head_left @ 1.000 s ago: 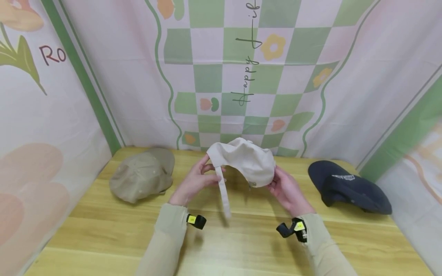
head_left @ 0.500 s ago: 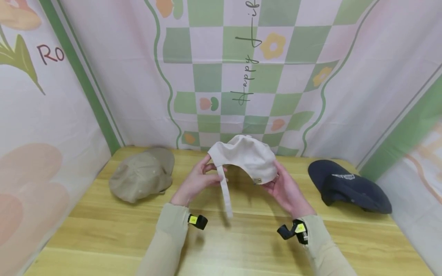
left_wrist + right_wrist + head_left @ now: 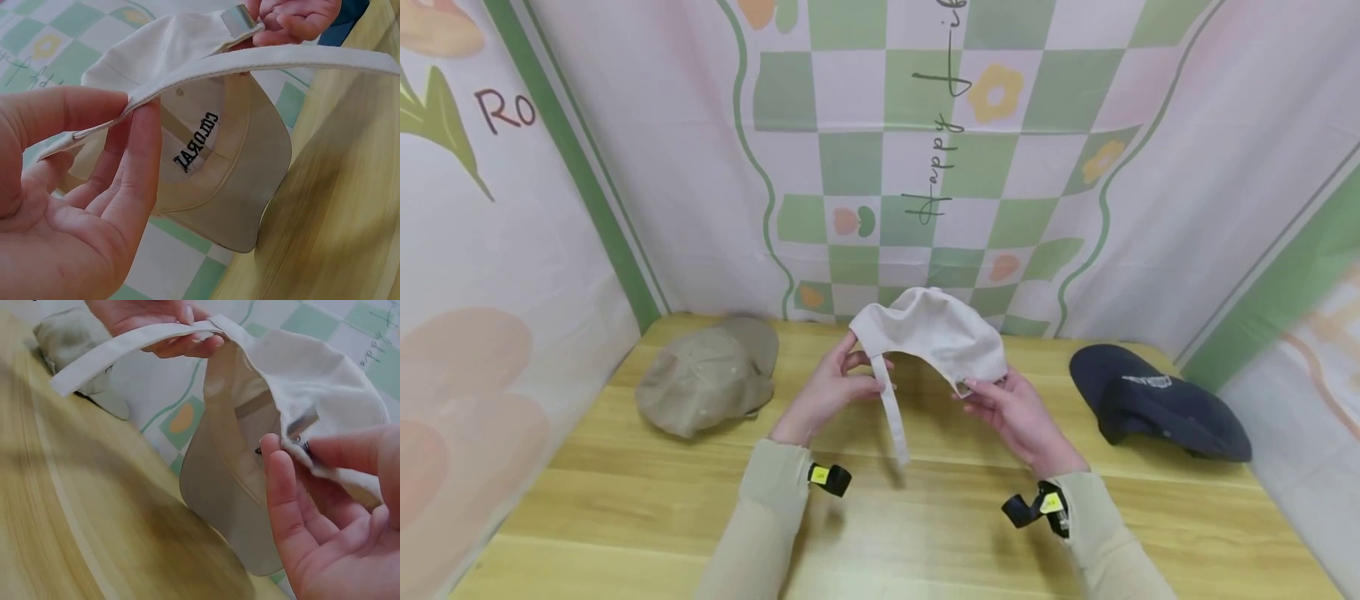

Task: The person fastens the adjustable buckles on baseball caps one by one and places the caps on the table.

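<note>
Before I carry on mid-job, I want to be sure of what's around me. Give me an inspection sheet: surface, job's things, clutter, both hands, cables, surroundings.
Surface: wood-grain table; no spills seen.
Job's things: white cap, held with its opening toward the person; strap has a free end, outside the buckle.
Clutter: tan cap at the left and navy cap at the right, both on the table.
Left hand: pinches the strap near where it joins the white cap.
Right hand: pinches the white cap's edge by the buckle.
Cables: nothing seen.
Surroundings: printed cloth behind and on both sides.
</note>
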Tool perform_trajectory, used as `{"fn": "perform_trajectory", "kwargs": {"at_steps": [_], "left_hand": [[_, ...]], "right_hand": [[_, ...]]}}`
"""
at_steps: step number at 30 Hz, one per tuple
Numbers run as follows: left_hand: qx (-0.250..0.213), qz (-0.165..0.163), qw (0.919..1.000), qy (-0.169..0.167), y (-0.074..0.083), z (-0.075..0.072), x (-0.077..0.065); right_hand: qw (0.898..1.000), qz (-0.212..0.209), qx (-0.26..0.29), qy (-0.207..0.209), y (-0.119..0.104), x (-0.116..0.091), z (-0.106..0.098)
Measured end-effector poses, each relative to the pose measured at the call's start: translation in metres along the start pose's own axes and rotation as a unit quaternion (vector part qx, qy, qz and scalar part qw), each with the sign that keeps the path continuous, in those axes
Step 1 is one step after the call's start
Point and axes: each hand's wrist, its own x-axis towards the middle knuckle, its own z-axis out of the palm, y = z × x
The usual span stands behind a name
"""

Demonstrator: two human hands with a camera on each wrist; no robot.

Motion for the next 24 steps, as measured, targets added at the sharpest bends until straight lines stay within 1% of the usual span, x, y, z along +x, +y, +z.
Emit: {"fn": "perform_trajectory", "kwargs": {"at_steps": [4,7,11,14,16,19,21,24], "left_hand": [[0.000,0.007,1.0000,-0.005,0.000,0.000,0.001],[0.005,0.012,0.9999,-0.011,0.001,0.001,0.000],[0.013,0.012,0.9998,-0.013,0.001,0.001,-0.001],[0.014,0.013,0.9997,-0.014,0.001,0.002,-0.001],[0.014,0.015,0.9997,-0.014,0.001,0.002,-0.001],[0.009,0.014,0.9997,-0.016,0.000,0.003,0.000],[0.008,0.013,0.9997,-0.019,-0.001,0.004,0.000],[0.005,0.012,0.9997,-0.023,-0.001,0.005,0.000]], "right_hand": [[0.999,0.004,-0.020,0.039,-0.005,-0.002,0.006],[0.997,-0.002,-0.017,0.073,-0.009,-0.003,0.011],[0.992,-0.023,0.010,0.123,-0.012,-0.003,0.015],[0.988,-0.052,0.020,0.143,-0.013,-0.003,0.016],[0.987,-0.074,0.013,0.139,-0.013,-0.004,0.015],[0.989,-0.097,-0.013,0.114,-0.012,-0.005,0.015],[0.990,-0.103,-0.028,0.097,-0.012,-0.006,0.015],[0.992,-0.095,-0.038,0.074,-0.012,-0.007,0.015]]}}
